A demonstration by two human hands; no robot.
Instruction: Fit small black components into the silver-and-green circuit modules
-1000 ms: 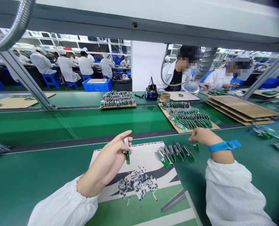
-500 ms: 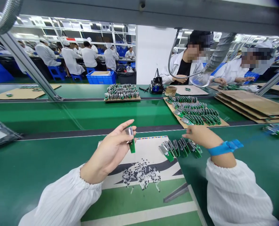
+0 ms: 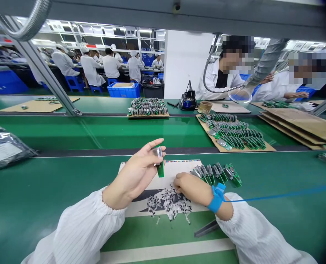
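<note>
Long green workbench [image 3: 55, 183], printed paper sheet [image 3: 185, 170] lying on it. On sheet, loose pile of small black parts [image 3: 170, 203]; just right of pile, row of green circuit boards [image 3: 215, 174]. Left hand [image 3: 135, 170] raised above sheet, pinched shut on one green board [image 3: 160, 168]. Right hand [image 3: 192, 189] curled, resting at pile's edge, blue wrist strap [image 3: 216, 198] on wrist; any hold hidden, cannot tell.

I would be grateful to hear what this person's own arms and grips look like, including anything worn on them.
Both arms wear white, finely striped sleeves with gathered cuffs: the left sleeve and the right sleeve. The left grip and right grip are bare, with no gloves. A blue wrist strap circles the right wrist, and a thin blue cord runs from it.
</note>
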